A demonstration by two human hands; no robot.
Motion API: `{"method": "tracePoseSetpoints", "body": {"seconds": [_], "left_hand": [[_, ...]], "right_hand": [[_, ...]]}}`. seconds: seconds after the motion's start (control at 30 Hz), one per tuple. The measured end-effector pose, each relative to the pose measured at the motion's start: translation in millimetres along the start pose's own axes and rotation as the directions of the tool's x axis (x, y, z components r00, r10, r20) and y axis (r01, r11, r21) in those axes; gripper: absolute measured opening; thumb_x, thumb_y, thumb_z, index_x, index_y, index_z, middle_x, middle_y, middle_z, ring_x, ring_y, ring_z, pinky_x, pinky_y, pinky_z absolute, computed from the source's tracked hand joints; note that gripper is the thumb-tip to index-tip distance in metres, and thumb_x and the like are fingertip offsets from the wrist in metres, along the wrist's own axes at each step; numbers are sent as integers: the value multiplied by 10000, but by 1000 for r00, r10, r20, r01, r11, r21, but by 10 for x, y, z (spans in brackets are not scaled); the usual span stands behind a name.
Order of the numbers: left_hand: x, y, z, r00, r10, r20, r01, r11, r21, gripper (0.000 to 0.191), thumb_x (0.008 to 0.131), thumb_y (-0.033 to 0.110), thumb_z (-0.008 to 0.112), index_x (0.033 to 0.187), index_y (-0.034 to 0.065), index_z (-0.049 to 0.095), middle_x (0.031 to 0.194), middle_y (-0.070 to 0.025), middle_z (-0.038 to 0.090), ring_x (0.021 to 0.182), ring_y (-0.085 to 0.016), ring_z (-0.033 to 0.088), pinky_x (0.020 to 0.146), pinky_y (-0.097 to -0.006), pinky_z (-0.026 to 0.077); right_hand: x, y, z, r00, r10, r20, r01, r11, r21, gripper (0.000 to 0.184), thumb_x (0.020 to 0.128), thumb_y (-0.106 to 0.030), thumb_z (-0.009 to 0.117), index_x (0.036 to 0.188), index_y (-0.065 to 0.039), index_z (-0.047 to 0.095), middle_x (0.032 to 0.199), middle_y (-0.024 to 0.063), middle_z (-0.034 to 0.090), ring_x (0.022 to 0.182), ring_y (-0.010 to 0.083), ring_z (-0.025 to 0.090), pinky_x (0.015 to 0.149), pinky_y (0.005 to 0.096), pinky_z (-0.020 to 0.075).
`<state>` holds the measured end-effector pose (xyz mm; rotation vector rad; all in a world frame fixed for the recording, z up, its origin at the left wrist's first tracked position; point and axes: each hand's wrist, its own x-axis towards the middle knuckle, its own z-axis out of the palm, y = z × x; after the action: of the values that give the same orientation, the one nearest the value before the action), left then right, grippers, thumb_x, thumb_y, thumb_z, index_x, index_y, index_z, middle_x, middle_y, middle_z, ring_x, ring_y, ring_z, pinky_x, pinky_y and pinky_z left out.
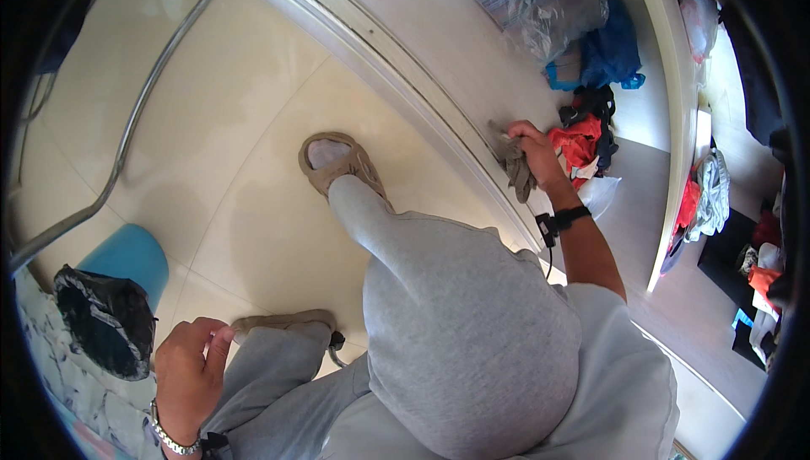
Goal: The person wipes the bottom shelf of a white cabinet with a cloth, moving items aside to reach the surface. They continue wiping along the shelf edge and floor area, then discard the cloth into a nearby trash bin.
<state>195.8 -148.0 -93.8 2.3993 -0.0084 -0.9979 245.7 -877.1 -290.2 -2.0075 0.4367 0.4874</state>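
Note:
My right hand [536, 155] grips a bunched grey-brown cloth [520, 176] over the front edge of the cabinet floor [465, 58]. Part of the cloth hangs below my fingers. Beyond that hand, red cloth [577, 142] and black cloth [598, 109] lie in a small heap, with a white plastic bag [598, 197] beside it. At the lower left my left hand [188, 362] is held loosely curled, thumb and forefinger near each other. I see nothing in it, though its palm is hidden. A blue bin [136, 257] with a black liner [104, 321] stands near it.
A blue plastic bag [610, 46] and a clear plastic bag [557, 14] lie deeper in the cabinet. An upright partition [671, 112] divides it from more clothes [709, 194]. A raised track [405, 74] borders the tiled floor. Bent metal tubing [136, 106] stands at left.

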Motion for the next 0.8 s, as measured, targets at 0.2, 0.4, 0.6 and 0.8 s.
{"method": "tracePoseSetpoints", "body": {"seconds": [0.2, 0.4, 0.6, 0.8], "left_hand": [[10, 32, -25, 999, -19, 26, 19, 1000, -17, 206, 1118, 246, 819, 1146, 42, 831, 921, -181, 781, 848, -380, 762, 747, -490, 576], [13, 34, 51, 999, -15, 45, 16, 1000, -21, 194, 1113, 234, 822, 1165, 47, 825, 921, -176, 778, 858, -371, 762, 747, -486, 577], [18, 26, 81, 997, 57, 49, -56, 998, -9, 159, 1094, 213, 829, 1160, 68, 826, 905, -165, 770, 842, -371, 744, 737, -490, 567], [-16, 67, 18, 996, 91, -3, -91, 996, 6, 145, 1083, 204, 832, 1148, 73, 830, 875, -155, 764, 841, -373, 739, 733, -492, 560]], "right_hand": [[-821, 761, 0, 858, 358, -368, -249, 917, 312, 318, 1078, -92, 522, 1265, -45, 776, 1158, 43, 746, 1109, 169, 697, 1009, 340, 567], [-508, 890, 617, 778, -129, -615, -101, 940, -325, 228, 1095, -116, 618, 1193, -58, 816, 1252, 184, 760, 1234, 377, 733, 1120, 461, 564], [644, -271, 1426, 758, -414, -503, 180, 875, -449, 179, 1063, -102, 643, 1101, -80, 817, 1196, 180, 777, 1157, 414, 752, 1029, 470, 600], [1423, -1287, 2070, 772, -533, -346, 488, 846, -217, 209, 1073, -83, 600, 1084, -62, 808, 1126, 131, 797, 1044, 328, 772, 972, 411, 615]]}}
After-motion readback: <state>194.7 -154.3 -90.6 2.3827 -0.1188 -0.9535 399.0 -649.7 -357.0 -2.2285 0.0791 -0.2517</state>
